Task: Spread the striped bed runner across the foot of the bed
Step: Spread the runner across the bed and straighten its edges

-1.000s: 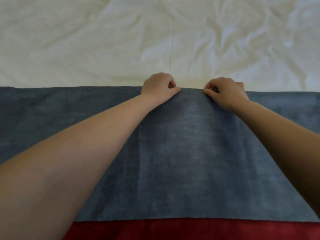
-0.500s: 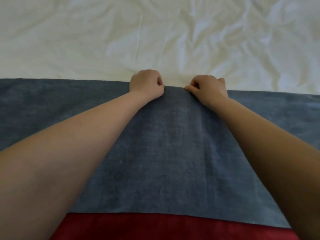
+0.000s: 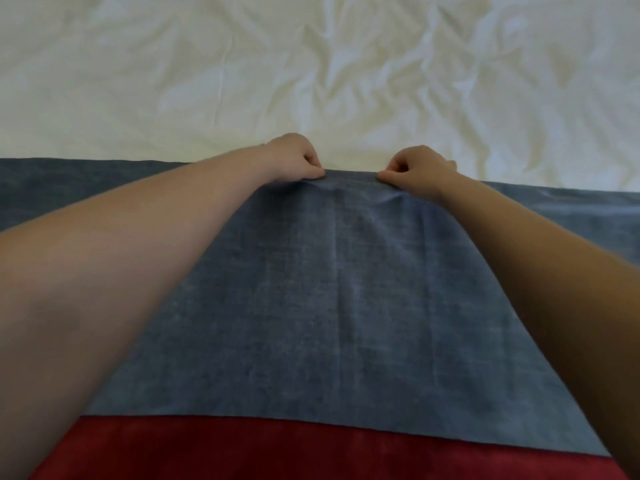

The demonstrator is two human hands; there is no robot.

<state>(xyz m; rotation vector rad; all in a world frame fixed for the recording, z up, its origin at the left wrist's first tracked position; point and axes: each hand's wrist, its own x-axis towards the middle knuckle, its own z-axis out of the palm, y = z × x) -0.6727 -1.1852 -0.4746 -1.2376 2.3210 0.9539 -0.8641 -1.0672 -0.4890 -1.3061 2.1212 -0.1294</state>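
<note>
The bed runner (image 3: pixel 346 306) lies flat across the bed, a wide grey-blue band with a red band (image 3: pixel 242 452) along its near side. Its far edge runs straight from left to right. My left hand (image 3: pixel 294 159) pinches that far edge near the middle, fingers curled closed on the cloth. My right hand (image 3: pixel 420 169) pinches the same edge a short way to the right. Between the two hands the cloth is slightly raised and puckered into small folds.
Beyond the runner's far edge lies the creased white bed sheet (image 3: pixel 311 71), filling the whole upper part of the view. My forearms stretch over the runner from both lower corners.
Both hands have lifted the far edge a little, so small wrinkles have formed between them. The hands sit slightly further apart than a second ago.
</note>
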